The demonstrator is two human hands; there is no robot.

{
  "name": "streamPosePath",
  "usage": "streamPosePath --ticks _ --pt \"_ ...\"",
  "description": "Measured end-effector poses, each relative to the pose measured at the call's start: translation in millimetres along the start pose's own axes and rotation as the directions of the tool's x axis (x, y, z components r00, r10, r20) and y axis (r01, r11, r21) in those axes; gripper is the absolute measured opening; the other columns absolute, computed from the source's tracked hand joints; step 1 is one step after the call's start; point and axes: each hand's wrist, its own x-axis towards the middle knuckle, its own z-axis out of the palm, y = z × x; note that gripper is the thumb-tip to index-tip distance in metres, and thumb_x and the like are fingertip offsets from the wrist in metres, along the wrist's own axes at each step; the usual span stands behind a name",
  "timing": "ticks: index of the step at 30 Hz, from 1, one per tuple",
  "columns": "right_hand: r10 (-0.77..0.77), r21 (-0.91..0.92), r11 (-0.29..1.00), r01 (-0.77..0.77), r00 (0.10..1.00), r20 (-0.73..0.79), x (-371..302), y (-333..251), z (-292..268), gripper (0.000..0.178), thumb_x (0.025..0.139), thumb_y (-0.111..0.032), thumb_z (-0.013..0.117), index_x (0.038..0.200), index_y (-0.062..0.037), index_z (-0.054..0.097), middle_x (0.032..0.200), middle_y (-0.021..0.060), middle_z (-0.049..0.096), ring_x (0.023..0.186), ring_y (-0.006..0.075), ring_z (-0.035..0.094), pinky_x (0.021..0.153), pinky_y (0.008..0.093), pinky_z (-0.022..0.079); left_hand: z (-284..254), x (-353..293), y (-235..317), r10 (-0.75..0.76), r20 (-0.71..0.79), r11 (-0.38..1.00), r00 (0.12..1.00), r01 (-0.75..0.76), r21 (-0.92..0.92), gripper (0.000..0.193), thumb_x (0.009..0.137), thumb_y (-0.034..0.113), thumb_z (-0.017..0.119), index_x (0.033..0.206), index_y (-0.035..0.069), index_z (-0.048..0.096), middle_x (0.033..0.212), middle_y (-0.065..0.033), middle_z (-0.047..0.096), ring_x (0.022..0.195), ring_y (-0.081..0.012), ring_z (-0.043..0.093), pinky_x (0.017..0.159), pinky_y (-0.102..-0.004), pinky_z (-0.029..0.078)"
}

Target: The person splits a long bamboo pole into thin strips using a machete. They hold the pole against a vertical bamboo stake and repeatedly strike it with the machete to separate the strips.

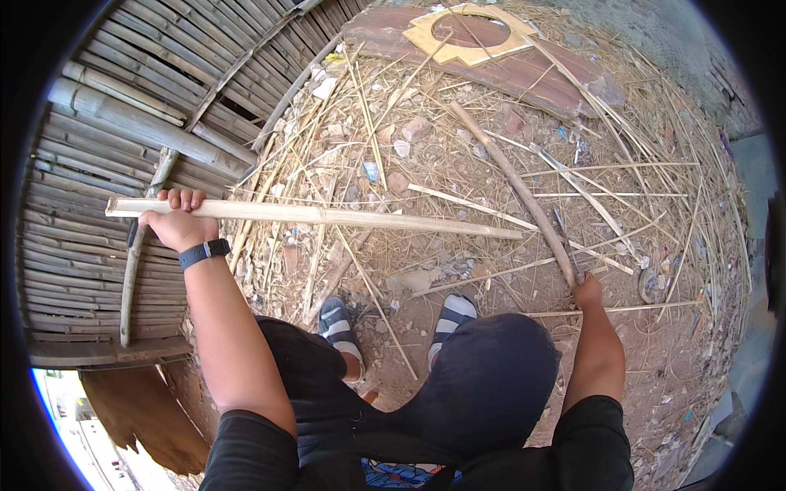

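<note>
My left hand (176, 221) is wrapped round a long pale split bamboo strip (368, 219) close to its left end. The strip reaches level to the right, in front of my body, past a node near its middle. Low on the right, my right hand (587, 292) is closed at what looks like a knife (565, 233) with a dark narrow blade pointing away from me. A brown wooden stick (508, 170) runs slantwise beside the blade, its near end against the fist. Whether that hand grips the stick too, I cannot tell.
Thin bamboo slivers (610, 195) and rubble litter the dirt around my sandalled feet (450, 319). A bamboo slat wall (106, 237) stands close on the left. At the far side lies a brown board (385, 37) with a yellow frame (422, 37) on it.
</note>
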Motion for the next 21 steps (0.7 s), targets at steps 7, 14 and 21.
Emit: streamPosePath --ticks 7,14,21 --pt "-0.096 0.005 0.995 0.096 0.991 0.093 -8 3 0 0.053 0.073 -0.016 0.073 0.12 0.0046 0.059 0.107 0.0301 0.066 0.103 0.0441 0.064 0.089 0.0459 0.051 -32 -14 -50 -0.162 -0.171 0.987 0.972 0.158 -0.037 0.056 0.101 0.066 0.025 0.088 0.015 0.043 0.065 0.002 0.038 0.051 -0.0118 0.032 0.048 -0.0256 0.031" --pt "-0.278 0.233 0.932 0.277 0.96 -0.03 0 44 -88 0.047 0.074 -0.011 0.073 0.115 0.0068 0.059 0.099 0.0216 0.068 0.092 0.0318 0.066 0.083 0.0398 0.05 -59 -27 -94 -0.282 -0.248 0.959 0.927 0.28 -0.042 0.052 0.104 0.058 0.02 0.09 0.014 0.043 0.069 0.0006 0.04 0.06 -0.0154 0.036 0.057 -0.0308 0.039" --pt "-0.192 0.182 0.964 0.192 0.981 -0.019 -23 15 -256 0.037 0.07 -0.006 0.076 0.103 0.0021 0.06 0.09 0.0108 0.065 0.082 0.021 0.06 0.077 0.0344 0.049 -38 -90 -164 -0.53 -0.278 0.847 0.801 0.512 -0.14 0.049 0.104 0.056 0.018 0.102 0.014 0.043 0.078 -0.0031 0.05 0.079 -0.0224 0.053 0.077 -0.0445 0.046"
